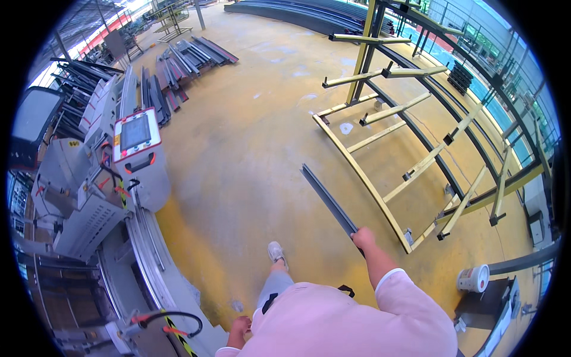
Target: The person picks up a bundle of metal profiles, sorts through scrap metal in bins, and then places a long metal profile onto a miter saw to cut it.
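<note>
My right hand (363, 238) is closed around the near end of a long dark grey metal profile (327, 199), which points forward and to the left above the yellow floor. My left hand (239, 326) hangs low beside my body with its fingers curled and nothing in it, close to the edge of the grey machine bed (148, 250). I wear a pink top, and one foot in a light shoe (275, 252) is stepping ahead.
A yellow storage rack (410, 137) with cantilever arms stands to the right. A grey cutting machine with a control panel (137, 140) runs along the left. Stacks of dark profiles (178, 65) lie at the back. A white bucket (474, 278) sits at the lower right.
</note>
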Tool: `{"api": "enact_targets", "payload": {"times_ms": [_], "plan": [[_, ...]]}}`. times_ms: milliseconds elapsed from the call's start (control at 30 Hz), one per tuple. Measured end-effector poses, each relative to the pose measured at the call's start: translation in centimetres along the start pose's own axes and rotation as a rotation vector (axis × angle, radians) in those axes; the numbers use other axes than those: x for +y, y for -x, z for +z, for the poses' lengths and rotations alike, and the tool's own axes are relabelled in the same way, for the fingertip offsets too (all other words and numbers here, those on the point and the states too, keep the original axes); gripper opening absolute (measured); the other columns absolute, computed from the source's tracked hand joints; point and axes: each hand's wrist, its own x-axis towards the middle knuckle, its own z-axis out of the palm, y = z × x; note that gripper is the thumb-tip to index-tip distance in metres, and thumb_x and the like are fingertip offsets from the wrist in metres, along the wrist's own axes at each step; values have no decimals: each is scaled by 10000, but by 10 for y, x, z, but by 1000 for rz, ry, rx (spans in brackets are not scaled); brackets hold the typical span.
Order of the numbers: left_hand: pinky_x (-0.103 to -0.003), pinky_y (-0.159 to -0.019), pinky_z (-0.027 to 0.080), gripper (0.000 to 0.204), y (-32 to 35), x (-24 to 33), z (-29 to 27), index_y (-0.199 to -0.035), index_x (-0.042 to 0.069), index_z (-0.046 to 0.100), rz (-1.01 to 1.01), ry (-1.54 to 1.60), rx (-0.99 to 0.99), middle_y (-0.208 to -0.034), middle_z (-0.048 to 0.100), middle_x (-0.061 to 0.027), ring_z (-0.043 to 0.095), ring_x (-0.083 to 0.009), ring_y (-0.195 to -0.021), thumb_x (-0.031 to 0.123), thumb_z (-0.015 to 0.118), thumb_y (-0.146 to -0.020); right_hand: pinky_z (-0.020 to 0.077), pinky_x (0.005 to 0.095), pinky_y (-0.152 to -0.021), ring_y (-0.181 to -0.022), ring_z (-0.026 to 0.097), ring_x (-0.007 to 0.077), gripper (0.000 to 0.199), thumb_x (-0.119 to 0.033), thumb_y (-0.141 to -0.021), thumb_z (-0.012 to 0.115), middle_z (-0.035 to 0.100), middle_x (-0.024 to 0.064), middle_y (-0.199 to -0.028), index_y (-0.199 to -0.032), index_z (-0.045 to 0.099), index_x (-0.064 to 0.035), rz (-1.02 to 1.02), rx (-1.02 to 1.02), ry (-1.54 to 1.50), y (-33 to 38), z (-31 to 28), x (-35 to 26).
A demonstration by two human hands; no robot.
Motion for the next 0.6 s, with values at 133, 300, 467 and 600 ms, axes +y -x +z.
{"api": "enact_targets", "payload": {"times_ms": [133, 300, 467, 600], "plan": [[-375, -481, 479, 130, -87, 65, -120, -951, 95, 599, -195, 183, 1, -788, 593, -64, 587, -187, -652, 167, 505, -896, 511, 418, -837, -947, 665, 336, 388, -300, -803, 706, 689, 185, -1013, -1069, 671, -20, 120, -35, -44, -54, -36, -84], [-298, -542, 464, 248, -173, 334, -315, -1131, 62, 554, 120, 534, 371, -905, 611, -66, 578, -149, -698, 193, 496, -928, 515, 368, -811, -930, 673, 262, 365, -204, -844, 701, 682, 180, -1045, -1140, 641, 2, 236, -90, -543, -178, -91, -141], [-275, -619, 479, 312, -256, 566, -439, -1215, 16, 527, 289, 449, 465, -940, 626, -59, 585, -127, -773, 173, 502, -946, 504, 333, -811, -889, 647, 191, 447, -216, -915, 631, 673, 121, -1063, -1305, 539, -19, 46, 34, -1052, -324, -207, -253], [-276, -618, 477, 316, -326, 695, -482, -1214, 10, 535, 332, 459, 426, -934, 627, -48, 585, -123, -768, 153, 496, -935, 472, 309, -869, -930, 627, 167, 449, -316, -962, 553, 667, 80, -1109, -1310, 550, -32, -28, 233, -1104, -489, -290, -291]]}}
